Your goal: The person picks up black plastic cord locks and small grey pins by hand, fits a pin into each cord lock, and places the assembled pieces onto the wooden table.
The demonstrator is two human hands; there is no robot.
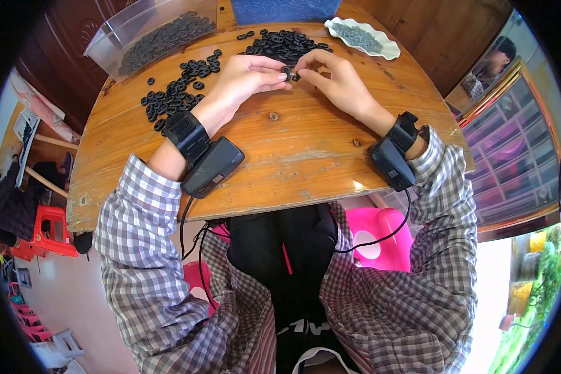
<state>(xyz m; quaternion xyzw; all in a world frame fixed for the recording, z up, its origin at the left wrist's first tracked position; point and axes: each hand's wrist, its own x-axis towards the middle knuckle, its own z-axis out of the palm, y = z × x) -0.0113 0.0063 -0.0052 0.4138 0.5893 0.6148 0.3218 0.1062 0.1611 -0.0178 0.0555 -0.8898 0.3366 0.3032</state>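
Black piece (286,71), rounded, hard-looking, at twelve o'clock, pinched in left hand (243,80); right hand (340,82) fingers narrow beside it, grip unclear. Grainy, scuffed wooden tabletop (293,137). Loose black heap (280,47) just beyond; clear bin (109,50) at eleven, scalloped dish (389,50) at one. Fingers partly cover piece; facing, long axis unreadable.

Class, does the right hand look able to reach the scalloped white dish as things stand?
Probably yes: bare tabletop lies between the right hand and the scalloped white dish, though that hand is busy with a small black piece.
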